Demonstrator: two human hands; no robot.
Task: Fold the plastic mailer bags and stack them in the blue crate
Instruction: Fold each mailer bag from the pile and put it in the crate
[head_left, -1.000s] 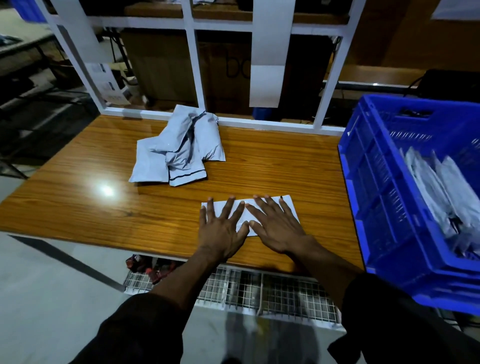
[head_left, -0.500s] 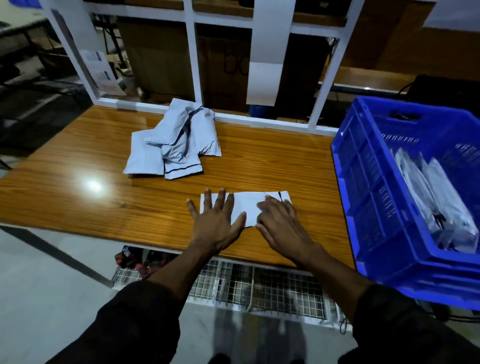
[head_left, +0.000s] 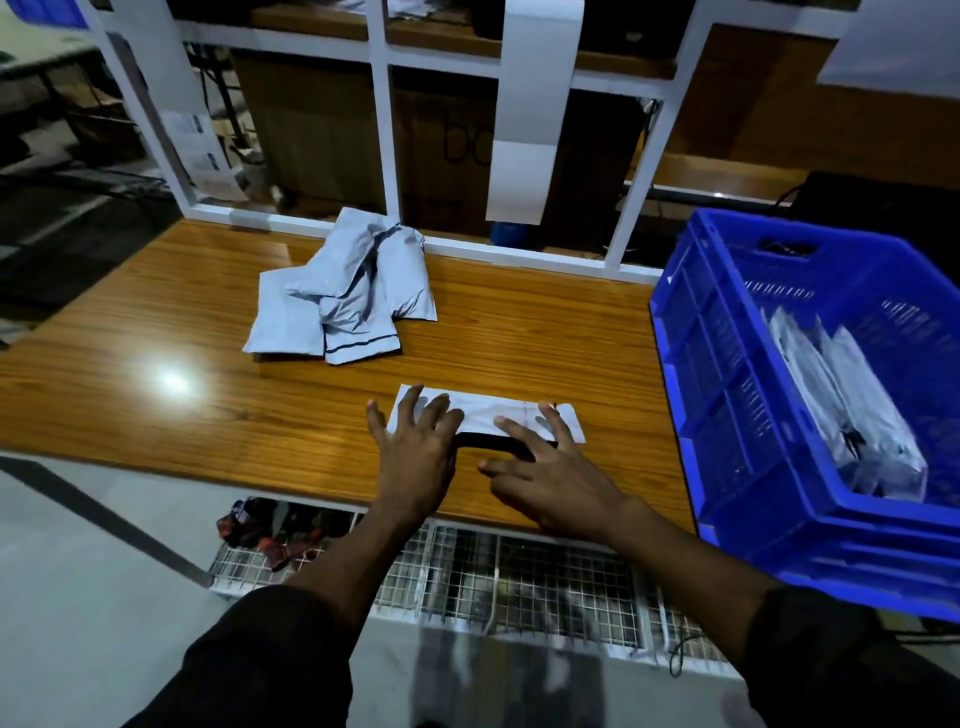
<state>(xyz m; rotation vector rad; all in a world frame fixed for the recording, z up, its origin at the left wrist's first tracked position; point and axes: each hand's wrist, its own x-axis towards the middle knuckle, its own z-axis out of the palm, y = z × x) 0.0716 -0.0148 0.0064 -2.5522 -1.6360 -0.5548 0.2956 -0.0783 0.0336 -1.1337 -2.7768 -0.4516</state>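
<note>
Change since half a second ago: folded mailer bag (head_left: 485, 413) narrower front to back, near edge lifted off the table with a dark gap beneath; right hand (head_left: 550, 467) shifted toward the near edge, fingers now spread rather than bunched; left hand (head_left: 415, 441) in the same place on the bag's left end.

Left hand: palm down, fingers straight and splayed, pressing on the left part of the bag, gripping nothing.

Right hand: palm down, fingers straight and fanned, fingertips (head_left: 548, 410) touching the bag's right part; thumb low beside the lifted edge; whether it reaches under, cannot tell.

Folded mailer bag: white strip lying crosswise near the front edge of the wooden table (head_left: 156, 332), under both hands' fingers.

Pile of unfolded mailer bags (head_left: 343, 296): grey, crumpled, at the table's far side, well apart from the hands.

Blue crate (head_left: 727, 395): right of the table, with folded bags (head_left: 841, 395) leaning inside.
</note>
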